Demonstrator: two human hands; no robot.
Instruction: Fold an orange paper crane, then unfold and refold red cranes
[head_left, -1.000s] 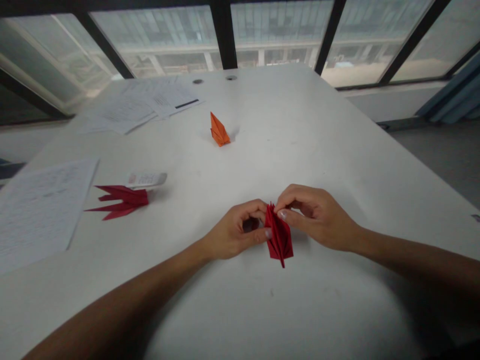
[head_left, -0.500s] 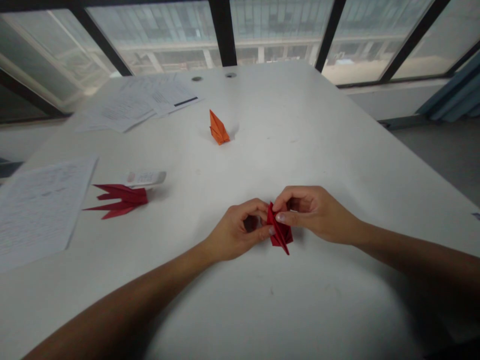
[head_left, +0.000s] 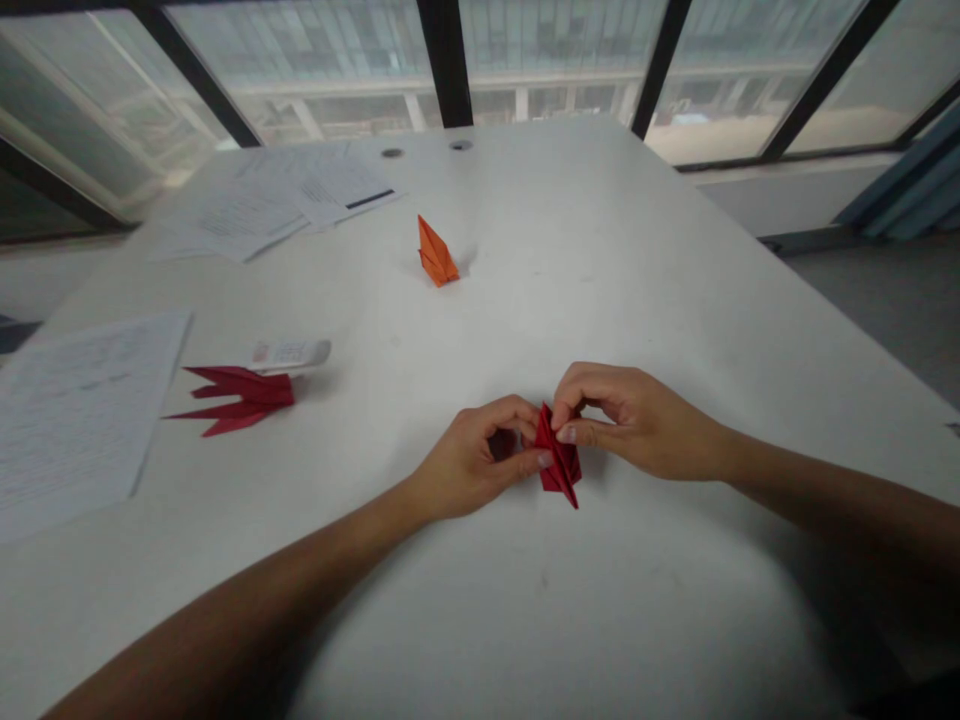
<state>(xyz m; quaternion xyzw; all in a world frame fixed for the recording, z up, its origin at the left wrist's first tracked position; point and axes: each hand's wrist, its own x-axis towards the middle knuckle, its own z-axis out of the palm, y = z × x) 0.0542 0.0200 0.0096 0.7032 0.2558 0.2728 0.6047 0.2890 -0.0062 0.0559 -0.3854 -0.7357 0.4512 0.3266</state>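
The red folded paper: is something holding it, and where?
The left hand and right hand pinch the folded red origami paper near its top, one from each side.

Left hand [head_left: 469, 465] and right hand [head_left: 637, 420] pinched red origami model [head_left: 559, 462] at near centre. White table [head_left: 675, 300] gave passage to right and far of hands, out to table edge. Obstacles on left: spiked red paper fold [head_left: 240, 393], white handheld device [head_left: 289, 354] touching it, printed sheet [head_left: 86, 420] beyond. Orange origami crane [head_left: 435, 252] stood far, well apart from hands; loose papers [head_left: 277, 195] lay farther left. Lane ran between crane and red fold.
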